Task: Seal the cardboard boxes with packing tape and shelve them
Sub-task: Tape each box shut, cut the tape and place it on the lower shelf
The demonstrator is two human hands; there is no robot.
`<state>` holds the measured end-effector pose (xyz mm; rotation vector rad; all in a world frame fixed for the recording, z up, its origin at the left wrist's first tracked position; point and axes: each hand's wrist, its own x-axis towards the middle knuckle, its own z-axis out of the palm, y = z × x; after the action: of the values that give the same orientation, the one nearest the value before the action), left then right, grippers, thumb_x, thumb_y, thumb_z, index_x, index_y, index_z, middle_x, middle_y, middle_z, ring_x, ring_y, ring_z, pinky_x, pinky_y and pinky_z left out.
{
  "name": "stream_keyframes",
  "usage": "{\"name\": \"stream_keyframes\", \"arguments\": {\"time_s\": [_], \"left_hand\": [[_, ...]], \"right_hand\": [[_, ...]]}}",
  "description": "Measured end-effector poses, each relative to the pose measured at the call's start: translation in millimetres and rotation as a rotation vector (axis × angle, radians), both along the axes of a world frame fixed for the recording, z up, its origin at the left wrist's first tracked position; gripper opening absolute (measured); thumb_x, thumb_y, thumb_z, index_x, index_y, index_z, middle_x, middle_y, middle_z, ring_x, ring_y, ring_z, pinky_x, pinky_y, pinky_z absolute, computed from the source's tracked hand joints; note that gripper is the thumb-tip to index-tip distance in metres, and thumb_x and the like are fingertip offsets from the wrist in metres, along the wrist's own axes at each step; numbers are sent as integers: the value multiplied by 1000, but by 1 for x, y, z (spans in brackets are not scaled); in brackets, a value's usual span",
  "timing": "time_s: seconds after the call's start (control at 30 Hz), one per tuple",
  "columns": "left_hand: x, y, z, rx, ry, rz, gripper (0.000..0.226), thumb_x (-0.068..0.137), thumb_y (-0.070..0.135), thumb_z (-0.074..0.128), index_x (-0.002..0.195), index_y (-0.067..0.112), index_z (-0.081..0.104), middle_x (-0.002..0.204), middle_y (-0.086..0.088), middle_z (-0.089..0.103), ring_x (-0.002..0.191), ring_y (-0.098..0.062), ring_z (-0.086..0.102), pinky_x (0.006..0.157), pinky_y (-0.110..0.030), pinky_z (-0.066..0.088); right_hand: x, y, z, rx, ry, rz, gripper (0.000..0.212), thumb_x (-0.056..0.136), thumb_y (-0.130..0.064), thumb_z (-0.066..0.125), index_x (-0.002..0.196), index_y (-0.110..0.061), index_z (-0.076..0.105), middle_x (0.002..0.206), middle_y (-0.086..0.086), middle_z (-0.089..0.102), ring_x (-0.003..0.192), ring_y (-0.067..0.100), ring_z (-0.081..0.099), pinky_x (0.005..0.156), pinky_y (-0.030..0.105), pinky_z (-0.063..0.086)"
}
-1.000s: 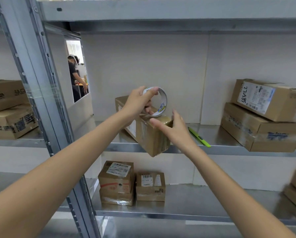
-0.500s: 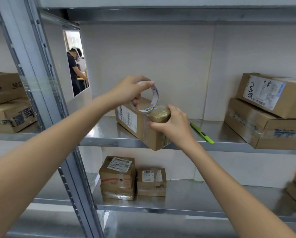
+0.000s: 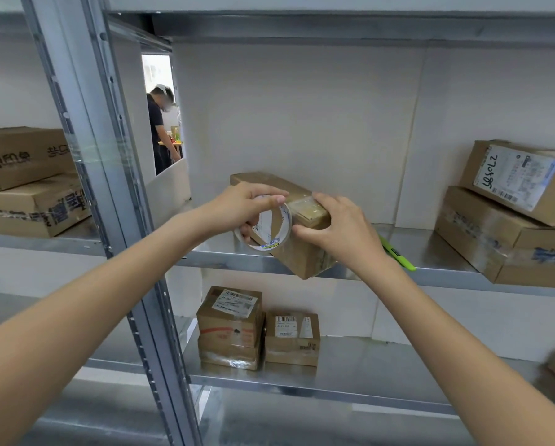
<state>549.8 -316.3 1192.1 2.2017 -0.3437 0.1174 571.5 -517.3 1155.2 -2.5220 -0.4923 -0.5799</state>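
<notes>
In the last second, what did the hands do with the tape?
The left hand, gripping the tape roll, brought it down from above the box to the box's near side. The right hand slid up onto the box's top end, pressing the clear tape there. The box stayed on the shelf, the green cutter beside it.

Brown cardboard box at upper right of the metal shelf (image 3: 520,178): white shipping label, handwritten digits running sideways, roughly "270586", uncertain. Small brown cardboard boxes on the lower shelf (image 3: 291,341): barcode labels, print too small. Other printing illegible.
</notes>
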Motion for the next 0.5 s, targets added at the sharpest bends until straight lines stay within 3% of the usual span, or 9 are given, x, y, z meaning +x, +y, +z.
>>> {"name": "stream_keyframes", "arguments": {"time_s": [0.1, 0.2, 0.3, 0.5], "left_hand": [[1, 1, 0, 24, -9, -9, 31, 98, 38, 54, 127, 30, 63, 50, 8, 36, 41, -10, 39, 44, -26, 47], [0, -1, 0, 43, -29, -16, 32, 98, 37, 54, 128, 28, 63, 46, 11, 41, 41, -8, 40, 46, -26, 47], [-3, -3, -2, 19, -56, -13, 34, 100, 33, 54, 131, 24, 60, 43, 19, 50, 41, -4, 40, 46, -25, 44], [-7, 1, -27, -287, -107, 82, 44, 91, 32, 66, 130, 17, 52, 47, 7, 50, 43, -14, 50, 51, -24, 46]], "right_hand": [[1, 3, 2, -193, -99, 52, 73, 87, -56, 56, 148, -18, 39, 159, 3, 29, 147, 18, 23, 119, 39, 18], [-1, 4, 1, -274, -155, 87, 61, 94, -51, 46, 150, -30, 36, 157, -1, 33, 142, 21, 32, 109, 40, 30], [-1, 6, 1, -296, -163, 81, 54, 98, -45, 45, 150, -35, 35, 156, -10, 33, 141, 21, 31, 104, 43, 33], [2, 4, -6, -240, -158, 132, 49, 98, -43, 48, 145, -45, 38, 154, -12, 37, 138, 24, 32, 101, 47, 37]]}}
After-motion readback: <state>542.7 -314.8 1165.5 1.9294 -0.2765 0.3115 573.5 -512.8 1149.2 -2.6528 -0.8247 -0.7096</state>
